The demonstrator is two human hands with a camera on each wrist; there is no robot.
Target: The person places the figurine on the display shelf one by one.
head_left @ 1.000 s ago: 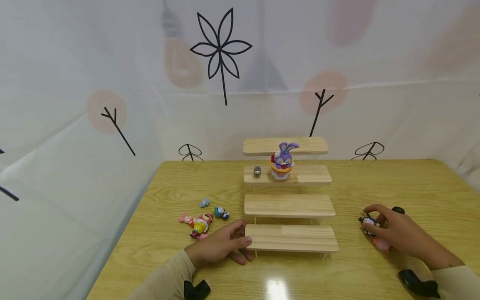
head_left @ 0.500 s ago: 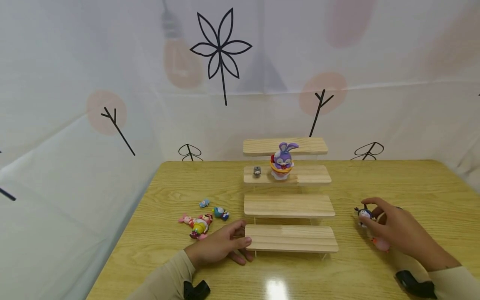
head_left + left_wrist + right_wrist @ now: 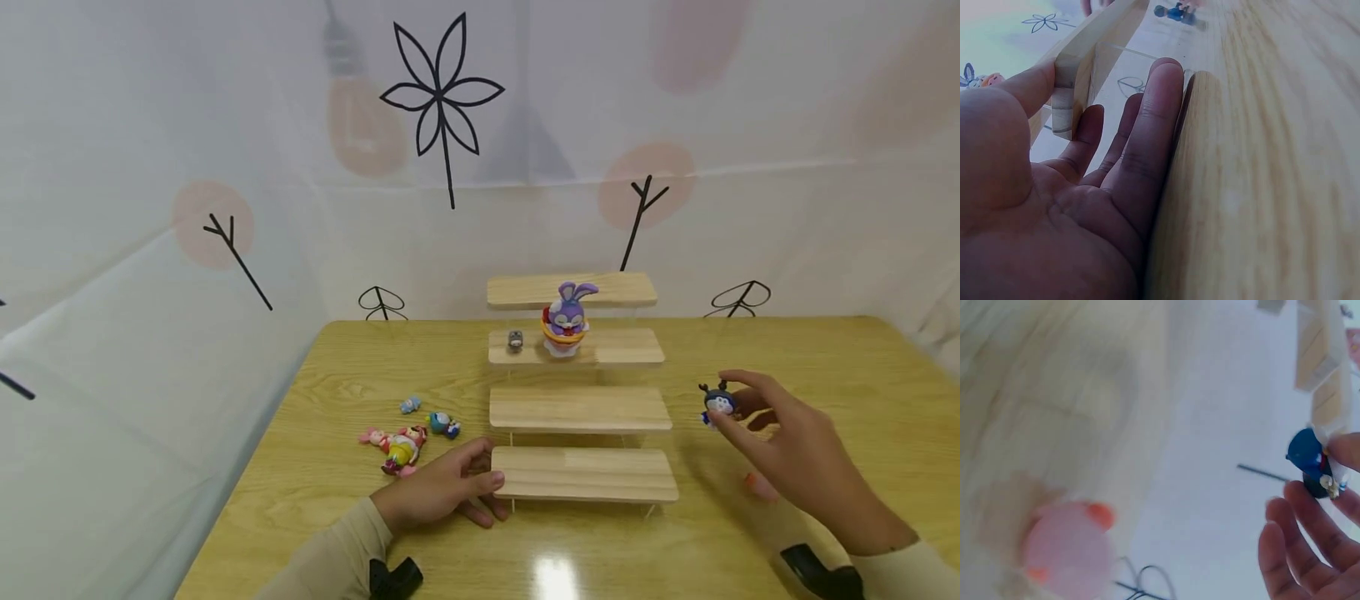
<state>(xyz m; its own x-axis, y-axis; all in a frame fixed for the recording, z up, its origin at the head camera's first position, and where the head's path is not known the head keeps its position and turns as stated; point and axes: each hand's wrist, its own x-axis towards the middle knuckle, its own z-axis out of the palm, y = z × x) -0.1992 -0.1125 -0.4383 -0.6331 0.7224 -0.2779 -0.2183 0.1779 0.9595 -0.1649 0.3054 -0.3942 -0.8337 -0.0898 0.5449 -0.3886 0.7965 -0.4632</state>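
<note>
My right hand [image 3: 795, 450] pinches a small toy figurine [image 3: 720, 403] between thumb and fingertips, raised above the table right of the shelf. The figurine has a white face and a dark blue hood with two ear-like points; its blue back [image 3: 1305, 452] shows in the right wrist view. At the stand's left end, my left hand [image 3: 442, 487] grips the lowest wooden shelf [image 3: 585, 475], thumb on top and a finger beneath. In the left wrist view its lower fingers [image 3: 1154, 125] lie along the tabletop [image 3: 1260, 187].
On the second shelf from the top [image 3: 630, 347] stand a purple rabbit figurine [image 3: 567, 321] and a tiny grey one [image 3: 515, 340]. Several colourful figurines, among them a yellow-bodied one [image 3: 402, 450], lie left of the stand. A round pink toy [image 3: 761, 486] lies below my right hand.
My right hand has lifted the dark-hooded figurine off the table and carried it up and slightly left, leaving the pink toy behind. The left hand keeps its grip on the shelf.
</note>
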